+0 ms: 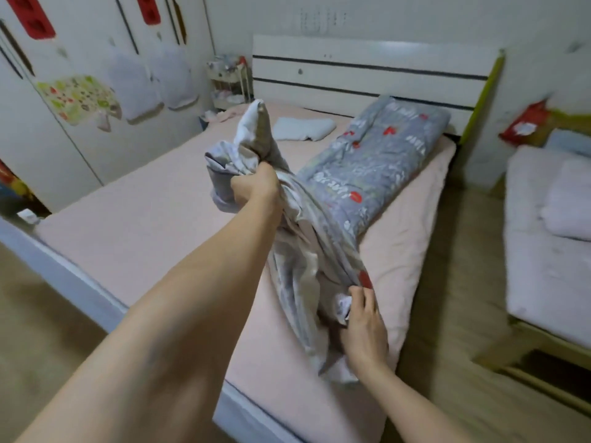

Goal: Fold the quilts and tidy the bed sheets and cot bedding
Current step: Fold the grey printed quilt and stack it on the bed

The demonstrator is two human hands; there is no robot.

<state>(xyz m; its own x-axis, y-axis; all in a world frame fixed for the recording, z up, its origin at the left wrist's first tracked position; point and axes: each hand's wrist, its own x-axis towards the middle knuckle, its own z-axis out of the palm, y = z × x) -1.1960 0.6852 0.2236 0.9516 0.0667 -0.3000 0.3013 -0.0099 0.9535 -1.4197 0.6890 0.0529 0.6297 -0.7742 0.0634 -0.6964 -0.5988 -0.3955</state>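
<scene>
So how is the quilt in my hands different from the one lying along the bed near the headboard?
The held quilt is bunched and twisted, lifted off the pink sheet; the quilt on the bed lies flat in a long folded block.
The left hand and right hand each grip the held quilt; nothing touches the quilt on the bed.
The held quilt shows much pale lining; the quilt on the bed shows only its printed face.
Both share a grey print with red spots.
</scene>
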